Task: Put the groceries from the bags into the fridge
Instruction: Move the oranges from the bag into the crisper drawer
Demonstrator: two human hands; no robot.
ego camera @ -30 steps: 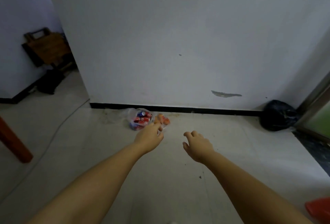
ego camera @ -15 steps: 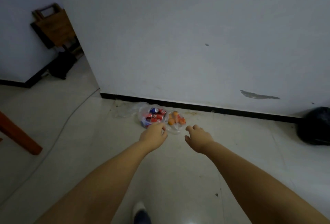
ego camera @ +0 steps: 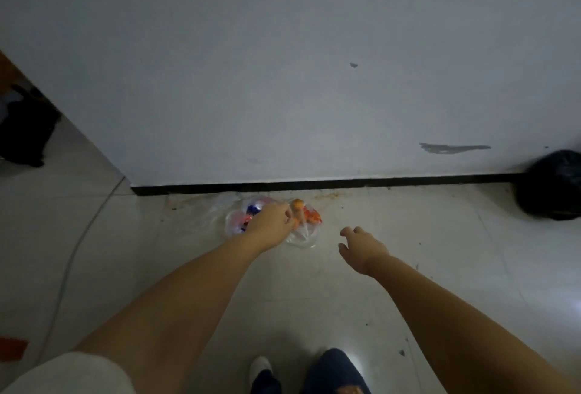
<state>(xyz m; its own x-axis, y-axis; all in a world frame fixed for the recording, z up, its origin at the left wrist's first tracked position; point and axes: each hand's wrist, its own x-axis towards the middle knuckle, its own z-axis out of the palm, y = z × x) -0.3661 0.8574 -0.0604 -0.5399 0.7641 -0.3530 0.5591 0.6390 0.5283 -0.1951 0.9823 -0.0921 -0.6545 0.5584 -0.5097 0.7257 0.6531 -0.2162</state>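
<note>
Clear bag shows red and blue; clear bag beside it orange. Black sack, black skirting, white floor.

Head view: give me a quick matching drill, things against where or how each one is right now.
Things:
1. left hand
2. right hand
3. black bag
4. clear bags

States:
A. by the wall, far right
B. open, holds nothing, over bare floor
C. reaching over the clear bags
D. on the floor near the baseboard, with colourful groceries inside

Pairs: 1-C, 2-B, 3-A, 4-D

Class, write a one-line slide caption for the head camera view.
Left hand reaches the clear grocery bags on the floor by the wall; right hand hovers open beside them.
</note>
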